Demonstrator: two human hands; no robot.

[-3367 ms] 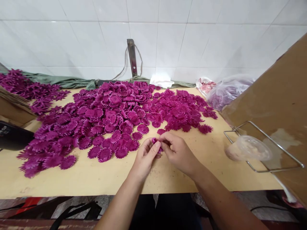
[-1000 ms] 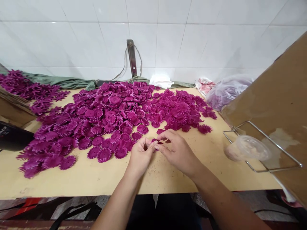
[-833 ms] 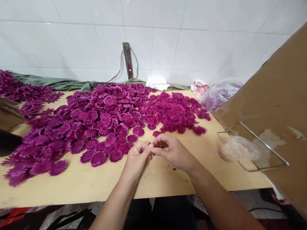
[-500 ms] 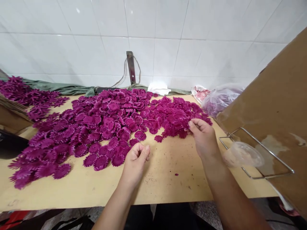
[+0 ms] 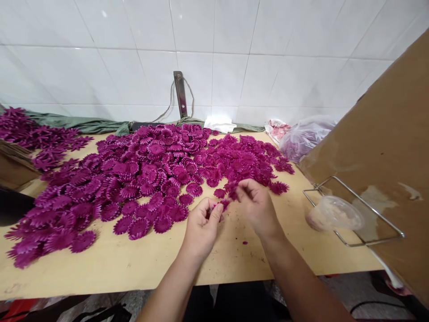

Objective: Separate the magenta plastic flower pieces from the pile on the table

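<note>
My left hand (image 5: 203, 228) is closed, thumb against fingers, with a small magenta petal piece (image 5: 224, 205) showing at its fingertips. Just right of it, my right hand (image 5: 258, 208) pinches a magenta petal layer (image 5: 232, 189), which is blurred. Both hands are close together above the table, near the front of the loose magenta layers. These layers are round with toothed edges, like parts of artificial flowers. A large heap (image 5: 156, 165) of cupped ones lies to the left, and a smaller, flatter heap (image 5: 246, 156) lies behind my right hand.
Star-shaped magenta pieces (image 5: 43, 134) lie at the far left. On the right, a clear plastic tub (image 5: 338, 213) sits by a bent wire frame (image 5: 372, 208) against a leaning cardboard sheet (image 5: 378, 134). A plastic bag (image 5: 304, 136) and white tissue (image 5: 219, 124) lie along the tiled wall.
My right hand has come from the right heap toward my left hand, bringing a petal layer. My left hand has moved slightly right, and a magenta piece now shows at its fingertips.
</note>
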